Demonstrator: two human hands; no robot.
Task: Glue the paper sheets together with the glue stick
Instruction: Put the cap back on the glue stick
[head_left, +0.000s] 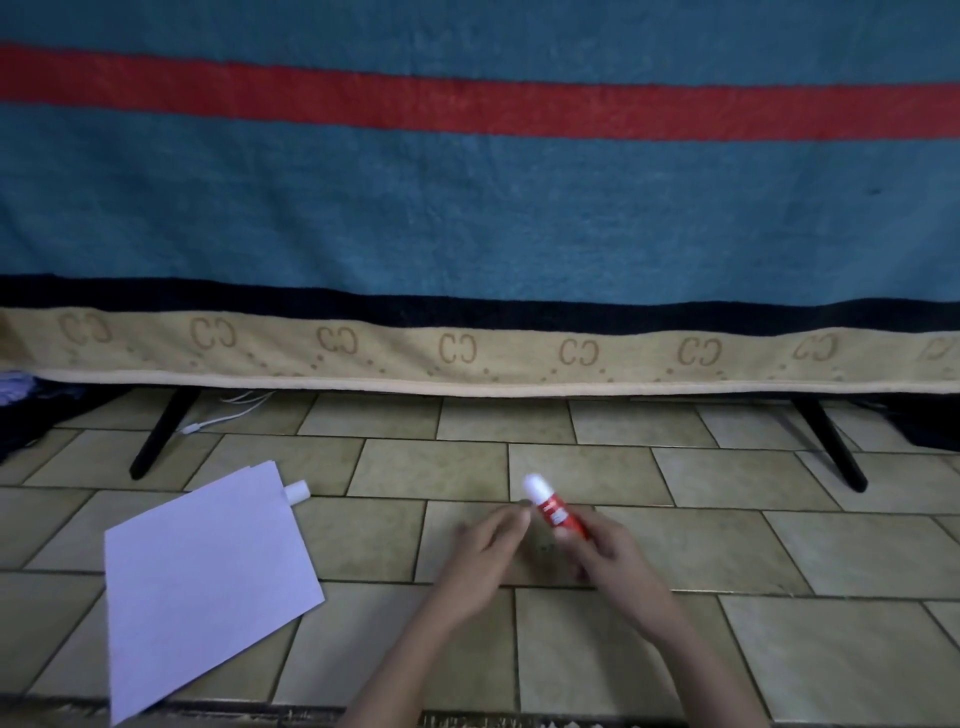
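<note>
A red glue stick (558, 512) with a white tip points up and to the left; my right hand (613, 551) grips its lower end. My left hand (488, 540) hovers just left of the stick with fingers loosely curled and holds nothing; whether a fingertip touches the stick is unclear. White paper sheets (202, 577) lie stacked on the tiled floor to the left, with a second sheet's edge peeking out at the top. A small white cap (297, 491) lies at the stack's upper right corner.
A blue towel (467, 208) with a red stripe and a beige border hangs across the back over a stand with black legs (161, 434) (831, 447). A white cable (223, 413) lies under it. A dark edge (311, 714) runs along the bottom.
</note>
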